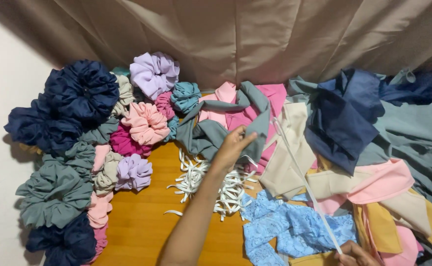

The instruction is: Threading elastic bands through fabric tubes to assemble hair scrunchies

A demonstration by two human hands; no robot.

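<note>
Left hand (pixel 231 147): fingers closed in a pinch on the edge of a grey-green fabric strip (pixel 216 129), thumb and fingertips pressed to the cloth; forearm runs up from the lower edge of view across the wooden tabletop (pixel 142 226).

Right hand (pixel 355 254): low at the bottom edge, only partly in view; fingers curled shut on the lower end of a white elastic band (pixel 304 187). The band runs taut and slanting up-left, over the fabric heap, to the top of a beige fabric piece (pixel 287 157).

Grey-green fabric strip: twisted and draped over pink fabric pieces (pixel 225 98), at the middle of the table, just before the backdrop.

Just beside the left wrist: loose pile of cut white elastic pieces (pixel 206 184), lying on bare wood, partly hidden by the forearm.

Below and right of that pile: light blue lace fabric (pixel 290 226), crumpled, crossed by the taut band.

Right half: overlapping heap of cut cloth, including navy fabric (pixel 344 118), pale teal-grey fabric (pixel 413 128), salmon-pink piece (pixel 383 182), mustard-yellow piece (pixel 383 226). These cover the table surface on that side.

Left side: stacked finished scrunchies in an arc, well apart from both hands. Noted: navy scrunchies (pixel 78 93), lilac scrunchie (pixel 154 73), light pink scrunchie (pixel 146 122), grey-green scrunchies (pixel 55 192), teal scrunchie (pixel 185 96), magenta scrunchie (pixel 124 144), small lilac one (pixel 133 172).

Behind: taupe curtain (pixel 255 34) in folds; pale wall (pixel 4 74) at far left.
</note>
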